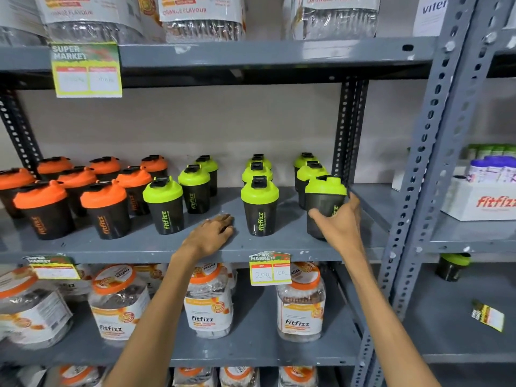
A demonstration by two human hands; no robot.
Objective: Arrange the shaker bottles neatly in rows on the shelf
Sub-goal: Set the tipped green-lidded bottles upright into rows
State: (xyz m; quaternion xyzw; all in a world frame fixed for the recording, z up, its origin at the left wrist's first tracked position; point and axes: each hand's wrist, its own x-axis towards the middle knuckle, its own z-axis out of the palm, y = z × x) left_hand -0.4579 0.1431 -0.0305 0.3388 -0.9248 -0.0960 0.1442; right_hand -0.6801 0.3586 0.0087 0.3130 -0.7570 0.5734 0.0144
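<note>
1. Our left hand (210,234) lies palm down, fingers loosely spread and gripping nothing, on the near edge of the grey shelf (134,247), between two green-lidded bottles.
2. Our right hand (339,222) wraps thumb and fingers around the near right green-lidded bottle (324,205), which stands upright at the shelf's right end.
3. A price tag (270,268) hangs from the shelf edge between our arms.
4. Green-lidded bottles (259,205): three files running near to far across the shelf's right half, with a wide gap between the first and second.
5. Orange-lidded bottles (104,209): packed in staggered rows on the left half.
6. Below: labelled jars (208,301) on the lower shelf.
</note>
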